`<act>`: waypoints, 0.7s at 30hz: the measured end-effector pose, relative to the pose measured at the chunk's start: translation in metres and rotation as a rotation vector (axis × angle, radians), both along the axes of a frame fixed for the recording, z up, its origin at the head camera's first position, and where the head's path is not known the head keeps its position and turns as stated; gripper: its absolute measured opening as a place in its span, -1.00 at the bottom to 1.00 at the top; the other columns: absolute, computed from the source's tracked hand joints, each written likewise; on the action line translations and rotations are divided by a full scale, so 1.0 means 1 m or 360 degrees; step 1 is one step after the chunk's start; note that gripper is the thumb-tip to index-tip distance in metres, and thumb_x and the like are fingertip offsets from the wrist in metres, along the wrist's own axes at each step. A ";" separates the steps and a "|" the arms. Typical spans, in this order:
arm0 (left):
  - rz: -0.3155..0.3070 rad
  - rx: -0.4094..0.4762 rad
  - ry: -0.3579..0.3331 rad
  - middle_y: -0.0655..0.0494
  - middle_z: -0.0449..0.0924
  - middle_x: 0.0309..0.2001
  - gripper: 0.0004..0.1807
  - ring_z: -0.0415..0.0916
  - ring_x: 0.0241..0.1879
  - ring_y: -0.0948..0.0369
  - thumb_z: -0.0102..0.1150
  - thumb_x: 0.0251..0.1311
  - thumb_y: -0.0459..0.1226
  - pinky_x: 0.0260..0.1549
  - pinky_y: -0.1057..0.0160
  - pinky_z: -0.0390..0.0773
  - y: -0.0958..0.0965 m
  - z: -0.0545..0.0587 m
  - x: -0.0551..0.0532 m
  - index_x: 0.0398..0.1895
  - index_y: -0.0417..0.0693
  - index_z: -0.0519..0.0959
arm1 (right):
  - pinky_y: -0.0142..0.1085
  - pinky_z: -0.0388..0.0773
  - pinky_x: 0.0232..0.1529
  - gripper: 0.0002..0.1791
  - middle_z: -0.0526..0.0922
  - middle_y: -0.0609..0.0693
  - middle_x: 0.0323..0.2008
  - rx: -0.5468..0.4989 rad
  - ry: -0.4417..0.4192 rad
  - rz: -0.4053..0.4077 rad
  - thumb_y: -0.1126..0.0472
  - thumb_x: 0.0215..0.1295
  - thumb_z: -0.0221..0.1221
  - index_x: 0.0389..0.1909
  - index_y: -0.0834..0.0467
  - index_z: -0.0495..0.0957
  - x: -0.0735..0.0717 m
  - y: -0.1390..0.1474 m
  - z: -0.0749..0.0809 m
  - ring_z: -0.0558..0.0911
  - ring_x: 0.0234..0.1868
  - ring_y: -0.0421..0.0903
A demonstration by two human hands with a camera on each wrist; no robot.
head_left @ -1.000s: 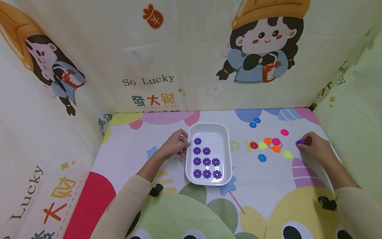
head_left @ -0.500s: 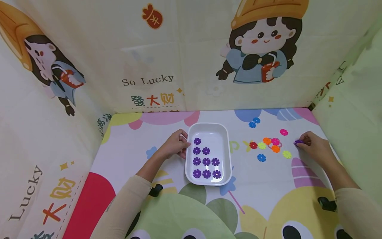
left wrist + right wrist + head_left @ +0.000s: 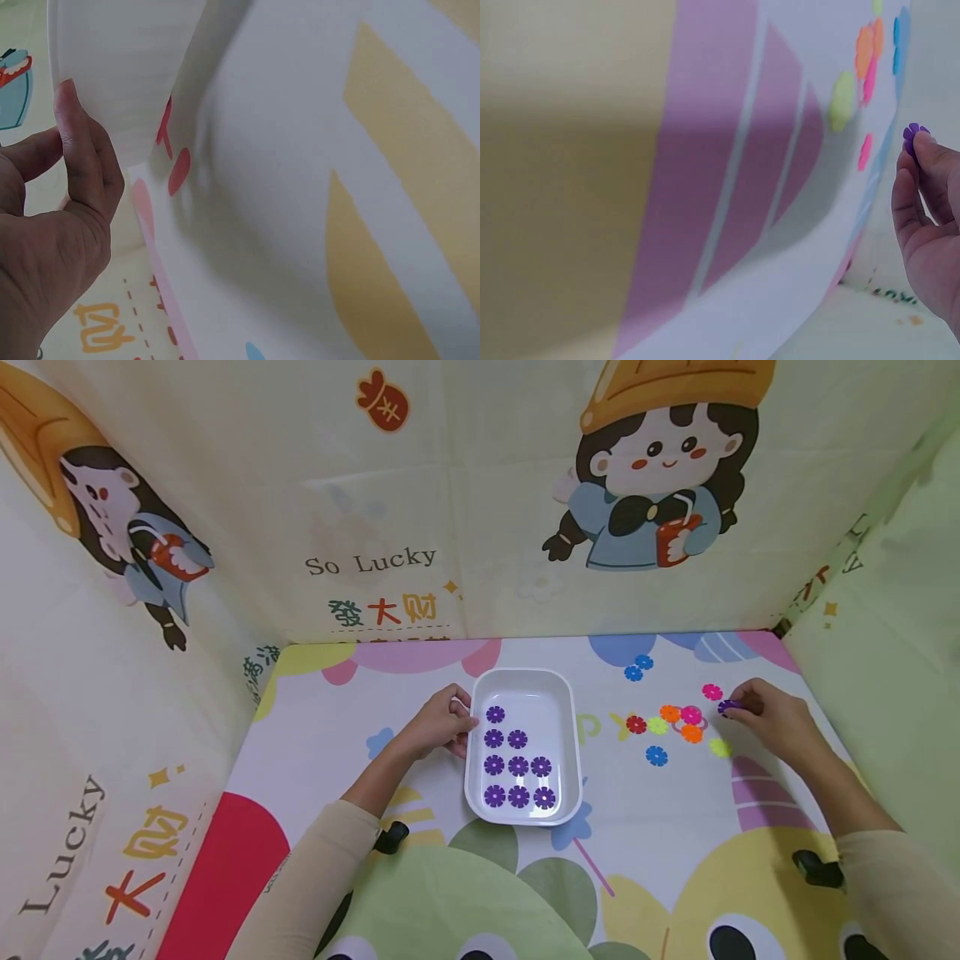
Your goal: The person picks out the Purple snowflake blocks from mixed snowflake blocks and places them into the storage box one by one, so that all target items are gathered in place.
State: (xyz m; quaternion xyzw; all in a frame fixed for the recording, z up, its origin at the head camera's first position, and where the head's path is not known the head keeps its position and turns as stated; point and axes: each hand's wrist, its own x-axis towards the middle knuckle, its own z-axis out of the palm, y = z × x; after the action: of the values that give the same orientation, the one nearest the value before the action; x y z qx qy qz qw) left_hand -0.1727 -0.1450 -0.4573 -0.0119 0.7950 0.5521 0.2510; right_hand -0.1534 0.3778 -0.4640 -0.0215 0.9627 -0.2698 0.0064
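My right hand (image 3: 772,718) pinches a purple flower-shaped plastic disc (image 3: 727,706) between thumb and fingertips, over the right part of the table. In the right wrist view this disc (image 3: 913,139) sticks out past the thumb. My left hand (image 3: 441,720) holds the left rim of a white rectangular tray (image 3: 576,743); the left wrist view has the fingers (image 3: 82,154) against the tray's outer wall (image 3: 124,82). Several purple discs (image 3: 518,766) lie in rows inside the tray, filling its left and lower parts.
Loose flower discs lie right of the tray: blue (image 3: 656,756), red (image 3: 636,724), yellow (image 3: 657,726), orange (image 3: 692,734) and pink (image 3: 712,692). Two more blue ones (image 3: 633,673) are near the back edge. A printed cloth wall (image 3: 495,527) rises behind the table.
My right hand has moved left and slightly farther back with the purple disc, nearer the pink disc. My left hand and the tray stay in place.
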 end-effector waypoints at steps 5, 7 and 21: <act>0.0003 -0.0007 -0.0005 -0.04 0.49 -0.27 -0.67 0.56 -0.56 0.17 0.20 0.42 -0.38 -0.51 0.02 0.80 0.000 0.001 0.000 0.13 -0.16 0.35 | -0.69 0.46 -0.41 -0.72 0.69 0.31 -0.15 -0.0042 -0.0034 0.0000 0.27 0.38 0.33 -0.03 0.26 0.47 -0.001 -0.019 0.009 0.64 -0.17 0.19; 0.0001 -0.0006 -0.0005 -0.04 0.49 -0.27 -0.67 0.56 -0.56 0.17 0.20 0.42 -0.38 -0.50 0.01 0.80 0.000 0.002 0.000 0.13 -0.16 0.35 | -0.74 0.43 -0.39 -0.71 0.68 0.32 -0.13 -0.0049 -0.0046 0.0007 0.29 0.37 0.33 -0.02 0.27 0.47 -0.002 -0.028 0.013 0.65 -0.14 0.21; 0.0002 -0.0021 0.0004 -0.06 0.50 -0.25 -0.67 0.58 -0.57 0.15 0.22 0.41 -0.37 -0.55 0.08 0.79 0.000 -0.002 -0.001 0.12 -0.13 0.35 | -0.46 0.75 -0.23 -0.76 0.73 0.21 -0.09 -0.0107 -0.0095 0.0248 0.31 0.40 0.29 0.03 0.19 0.53 -0.013 -0.087 0.035 0.70 -0.06 0.18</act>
State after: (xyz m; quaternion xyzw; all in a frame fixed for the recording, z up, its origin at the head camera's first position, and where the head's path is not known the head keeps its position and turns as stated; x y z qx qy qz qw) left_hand -0.1734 -0.1451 -0.4591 -0.0134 0.7988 0.5471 0.2496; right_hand -0.1668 0.2913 -0.4294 -0.0885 0.9478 -0.3012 0.0555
